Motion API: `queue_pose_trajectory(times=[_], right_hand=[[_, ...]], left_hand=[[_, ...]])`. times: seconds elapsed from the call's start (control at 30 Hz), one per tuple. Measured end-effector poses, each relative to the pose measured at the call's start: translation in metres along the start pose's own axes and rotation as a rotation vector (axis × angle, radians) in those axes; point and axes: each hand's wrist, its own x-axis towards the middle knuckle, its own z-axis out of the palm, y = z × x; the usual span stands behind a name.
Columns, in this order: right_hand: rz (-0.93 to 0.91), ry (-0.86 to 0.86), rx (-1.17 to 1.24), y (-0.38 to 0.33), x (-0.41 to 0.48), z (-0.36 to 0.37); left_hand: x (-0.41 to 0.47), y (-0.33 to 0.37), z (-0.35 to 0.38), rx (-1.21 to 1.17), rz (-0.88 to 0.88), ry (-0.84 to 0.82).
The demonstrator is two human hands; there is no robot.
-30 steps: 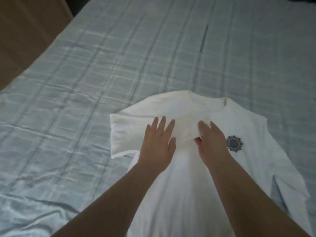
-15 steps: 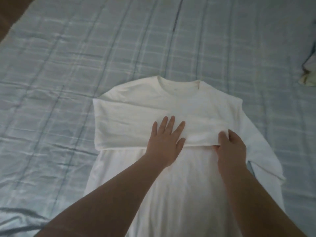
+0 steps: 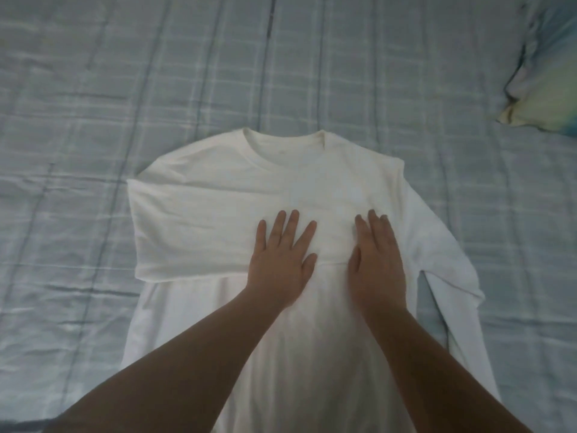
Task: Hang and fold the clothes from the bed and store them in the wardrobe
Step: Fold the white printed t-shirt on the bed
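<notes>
Both hands lay flat with straight fingers, holding nothing. The left hand (image 3: 279, 260) and the right hand (image 3: 376, 260) pressed side by side on the white shirt (image 3: 218, 198), right on its folded-over sleeve (image 3: 193, 232). The shirt lay spread on the checked bed (image 3: 93, 89). A pillow (image 3: 543, 82) sat at 2 o'clock, well apart.
</notes>
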Motion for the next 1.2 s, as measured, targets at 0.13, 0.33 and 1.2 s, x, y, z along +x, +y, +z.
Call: queue_pose_trajectory(times=[0.13, 0.33, 1.2], right_hand=[[-0.04, -0.178, -0.086, 0.009, -0.001, 0.01], [0.197, 0.155, 0.351, 0.036, -0.022, -0.038], [0.837, 0.264, 0.639, 0.167, -0.185, -0.152]], left_hand=[[0.001, 0.001, 0.0, 0.041, -0.002, -0.036], [0.001, 0.029, -0.026, -0.056, 0.05, -0.064], [-0.078, 0.319, -0.014, -2.148, -1.028, -0.838]])
